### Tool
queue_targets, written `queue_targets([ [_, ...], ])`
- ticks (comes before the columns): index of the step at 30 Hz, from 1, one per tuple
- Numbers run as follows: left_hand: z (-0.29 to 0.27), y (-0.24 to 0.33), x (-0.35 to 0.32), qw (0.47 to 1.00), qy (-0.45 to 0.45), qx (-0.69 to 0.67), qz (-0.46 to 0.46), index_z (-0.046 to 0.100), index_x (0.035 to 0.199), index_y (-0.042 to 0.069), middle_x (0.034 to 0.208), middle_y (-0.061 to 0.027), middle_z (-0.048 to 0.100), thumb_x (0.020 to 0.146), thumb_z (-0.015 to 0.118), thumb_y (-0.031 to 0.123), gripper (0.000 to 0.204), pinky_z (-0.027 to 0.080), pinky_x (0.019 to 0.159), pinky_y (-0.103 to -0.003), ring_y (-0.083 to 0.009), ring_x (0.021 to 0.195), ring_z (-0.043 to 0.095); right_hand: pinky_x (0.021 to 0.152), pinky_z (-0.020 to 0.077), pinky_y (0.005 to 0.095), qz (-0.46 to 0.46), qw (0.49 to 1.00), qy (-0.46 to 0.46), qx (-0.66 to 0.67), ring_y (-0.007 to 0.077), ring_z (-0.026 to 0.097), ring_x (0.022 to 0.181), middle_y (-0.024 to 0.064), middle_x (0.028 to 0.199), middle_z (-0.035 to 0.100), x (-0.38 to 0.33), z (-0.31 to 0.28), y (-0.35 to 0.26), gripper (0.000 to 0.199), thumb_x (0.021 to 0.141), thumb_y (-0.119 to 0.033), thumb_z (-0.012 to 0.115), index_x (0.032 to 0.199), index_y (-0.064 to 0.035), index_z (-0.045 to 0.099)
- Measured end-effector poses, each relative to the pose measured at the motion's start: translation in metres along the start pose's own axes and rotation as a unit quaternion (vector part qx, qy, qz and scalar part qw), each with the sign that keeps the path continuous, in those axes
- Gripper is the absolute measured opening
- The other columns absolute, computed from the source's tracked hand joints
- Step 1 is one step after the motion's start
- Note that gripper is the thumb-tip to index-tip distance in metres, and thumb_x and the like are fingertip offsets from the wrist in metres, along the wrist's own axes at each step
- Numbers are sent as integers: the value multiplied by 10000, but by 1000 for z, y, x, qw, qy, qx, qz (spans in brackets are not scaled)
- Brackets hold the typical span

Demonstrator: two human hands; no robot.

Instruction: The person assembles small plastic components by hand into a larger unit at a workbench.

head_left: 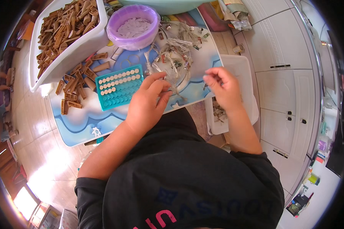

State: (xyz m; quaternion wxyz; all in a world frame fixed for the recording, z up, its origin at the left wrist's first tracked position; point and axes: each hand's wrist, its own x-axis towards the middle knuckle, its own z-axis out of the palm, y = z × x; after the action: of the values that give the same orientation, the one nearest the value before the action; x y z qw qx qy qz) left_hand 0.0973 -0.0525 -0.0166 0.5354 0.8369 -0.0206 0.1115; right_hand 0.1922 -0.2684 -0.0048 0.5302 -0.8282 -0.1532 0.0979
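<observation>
My left hand (149, 97) is over the table's near edge, right of a teal tray (120, 91). Its fingers are curled together beside thin clear wires; what they pinch, if anything, is too small to name. Farther right, my right hand (226, 88) is raised by the table's right edge, thumb and fingertips pressed together on something I cannot make out. Round cream discs (118, 78) fill the tray's far rows, and its nearer wells show bare teal. Beyond my left hand lies a tangle of bundled wires (179, 44) with small electronic parts.
A white bin (70, 53) heaped with brown plastic pieces (67, 32) stands at the far left. More brown pieces (78, 82) lie loose beside the tray. A purple tub (133, 45) holds white bits. At right, a white container (239, 63) holds wire parts, near cabinets (275, 91).
</observation>
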Motion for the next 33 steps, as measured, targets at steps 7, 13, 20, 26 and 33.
queue_targets([
  [7,-10,9,-22,999,31,19,-40,569,974,18,951,-135,585,788,616,-23,197,489,583,-305,-240,669,606,658,434,340,-265,933,53,-238,246,540,748,63,835,565,-25,8,1,344,648,-265,781,874,-58,624],
  [13,-7,11,-32,998,7,7,-55,594,920,10,814,-116,581,804,613,-3,118,465,558,-300,-235,625,572,756,387,373,-298,905,46,-299,258,534,831,57,834,583,-28,42,-12,307,602,-247,786,802,-92,611],
  [20,-7,5,-43,957,-111,-161,-213,625,1005,-10,917,-44,623,919,546,88,153,478,660,-220,-96,740,593,727,428,337,-258,944,168,-116,255,545,783,90,808,595,-26,31,-9,159,695,-10,709,805,-32,596],
  [26,-2,23,-28,884,-106,-355,-284,541,1151,-5,871,-29,602,905,598,179,313,479,633,-224,-84,709,557,720,431,335,-200,959,196,-50,261,546,773,79,821,592,-36,37,-15,132,721,17,678,827,-27,614],
  [33,3,14,-21,855,-77,-421,-295,466,1189,-22,859,-54,587,889,622,186,397,477,608,-221,-97,716,567,714,383,354,-375,875,64,-299,191,520,751,-11,743,534,-43,49,-26,174,625,-92,679,798,-110,663],
])
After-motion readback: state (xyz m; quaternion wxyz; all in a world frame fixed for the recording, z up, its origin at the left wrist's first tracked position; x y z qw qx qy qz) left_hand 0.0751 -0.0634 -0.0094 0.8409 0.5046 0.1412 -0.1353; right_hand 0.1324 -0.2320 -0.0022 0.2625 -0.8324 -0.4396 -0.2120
